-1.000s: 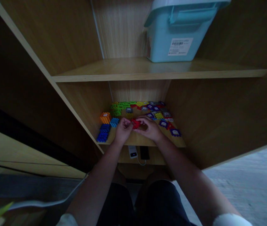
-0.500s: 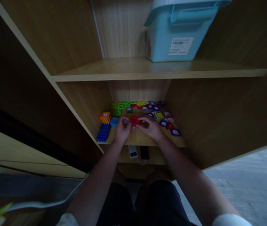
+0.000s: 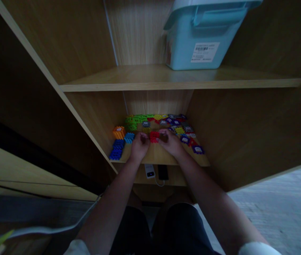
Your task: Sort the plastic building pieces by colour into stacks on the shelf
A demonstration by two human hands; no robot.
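Red toothed building pieces are between my two hands, over the middle shelf. My right hand pinches them from the right with thumb and fingers. On the other side my left hand is closed, its curled fingertips at the left edge of the red pieces; part of this contact is hidden. A light blue stack of pieces stands just left of my left hand. Behind the hands lie a yellow piece and a grey piece.
Left on the shelf are dark blue stacks, an orange stack and green pieces. Mixed pieces, including a purple one, lie along the right. Above are an upper shelf and a blue bin. Below sits a power bank with a phone.
The red pieces have turned and shifted slightly right, showing more of their face. My left fingers have drawn back a little to the left.
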